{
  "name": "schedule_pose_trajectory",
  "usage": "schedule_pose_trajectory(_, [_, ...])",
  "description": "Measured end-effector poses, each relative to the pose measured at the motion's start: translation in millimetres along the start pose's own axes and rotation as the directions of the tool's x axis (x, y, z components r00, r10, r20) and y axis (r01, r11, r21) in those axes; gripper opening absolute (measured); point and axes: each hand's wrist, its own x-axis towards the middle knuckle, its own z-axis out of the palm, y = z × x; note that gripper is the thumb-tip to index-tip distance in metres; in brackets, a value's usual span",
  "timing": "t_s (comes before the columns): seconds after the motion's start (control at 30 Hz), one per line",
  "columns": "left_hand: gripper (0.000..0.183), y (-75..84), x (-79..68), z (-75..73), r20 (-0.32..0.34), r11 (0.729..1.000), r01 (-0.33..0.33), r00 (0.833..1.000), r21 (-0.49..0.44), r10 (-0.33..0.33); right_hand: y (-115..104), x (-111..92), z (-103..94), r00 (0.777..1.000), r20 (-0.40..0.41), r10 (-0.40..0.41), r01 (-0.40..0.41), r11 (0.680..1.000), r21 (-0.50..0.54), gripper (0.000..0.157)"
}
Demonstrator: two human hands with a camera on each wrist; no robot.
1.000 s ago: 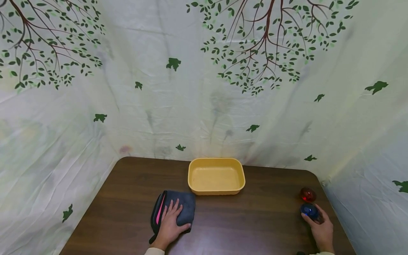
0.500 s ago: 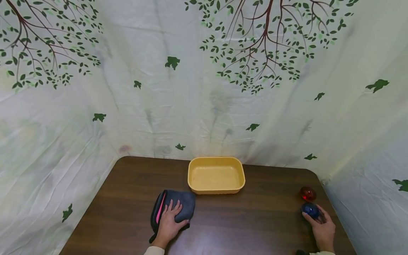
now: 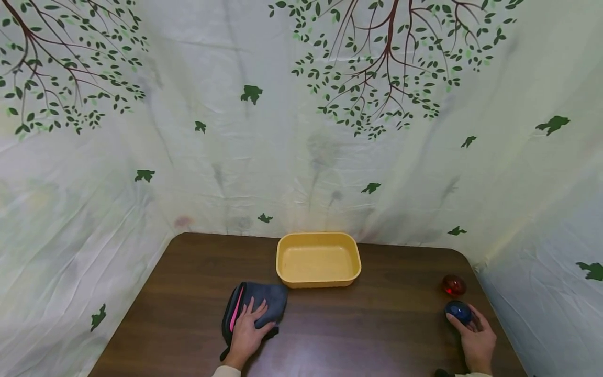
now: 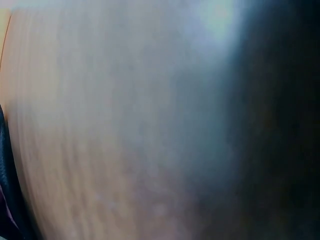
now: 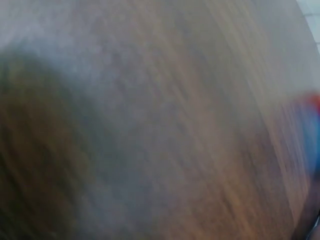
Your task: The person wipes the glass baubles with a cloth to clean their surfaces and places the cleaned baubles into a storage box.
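Observation:
In the head view, my left hand [image 3: 247, 330] rests on a dark blue-grey zip pouch [image 3: 274, 298] left of the table's middle. Its fingers lie spread over the top, and the thumb reaches toward the pouch's near right edge. A pink stripe runs along the pouch's left side. At the right, my right hand [image 3: 478, 337] holds a glossy dark blue ball [image 3: 458, 311] between thumb and fingers. Just beyond it sits a red translucent ball [image 3: 454, 285]. The left wrist view is blurred and catches only a dark edge of the pouch [image 4: 9, 185].
A yellow rectangular tub [image 3: 319, 283] stands at the back middle of the brown table [image 3: 358, 330]. A pale cloth printed with leaves and birds [image 3: 301, 131] hangs behind and at both sides. A small dark object [image 3: 443, 373] shows by the right wrist.
My left hand has slid slightly left and nearer on the pouch, and a dark strip now shows below the thumb. The right hand, still holding the blue ball, has shifted slightly right.

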Motion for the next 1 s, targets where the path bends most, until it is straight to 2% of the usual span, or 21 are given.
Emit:
schedule_pose_trajectory(0.2, [0.044, 0.2, -1.8, -1.5, -0.041, 0.999, 0.019, 0.999, -0.026, -0.020, -3.1, -2.6, -0.1, 1.000, -0.013, 0.022, -0.021, 0.999, 0.039, 0.074])
schedule_pose_trajectory(0.4, [0.043, 0.7, -3.4, -4.2, -0.102, 0.999, -0.015, 0.995, -0.044, 0.010, -13.9, -8.7, -2.1, 0.998, 0.028, 0.054, -0.056, 0.996, 0.064, 0.078])
schedule_pose_trajectory(0.5, [0.043, 1.9, -3.6, -5.9, -0.119, 0.996, 0.008, 0.993, -0.086, -0.018, -20.4, -12.7, -1.6, 0.997, 0.039, 0.061, -0.064, 0.996, 0.067, 0.078])
schedule_pose_trajectory(0.6, [0.044, 4.0, -2.6, -8.5, -0.113, 0.986, 0.066, 0.990, -0.156, -0.084, -26.3, -16.8, 0.0, 0.997, 0.059, 0.052, -0.056, 0.996, 0.070, 0.078])
schedule_pose_trajectory(0.7, [0.044, 6.6, -0.8, -11.5, -0.117, 0.976, 0.095, 0.986, -0.198, -0.120, -32.2, -20.9, 2.8, 0.996, 0.075, 0.055, -0.061, 0.995, 0.073, 0.076])
schedule_pose_trajectory(0.87, [0.043, 11.5, 1.3, -15.8, -0.172, 0.969, 0.085, 0.977, -0.232, -0.127, -42.2, -28.2, 8.8, 0.992, 0.115, 0.058, -0.064, 0.997, 0.042, 0.077])
schedule_pose_trajectory(1.0, [0.043, 15.6, 1.2, -20.1, -0.194, 0.962, 0.080, 0.972, -0.261, -0.134, -49.4, -33.5, 14.5, 0.989, 0.145, 0.013, -0.023, 0.998, 0.066, 0.075])
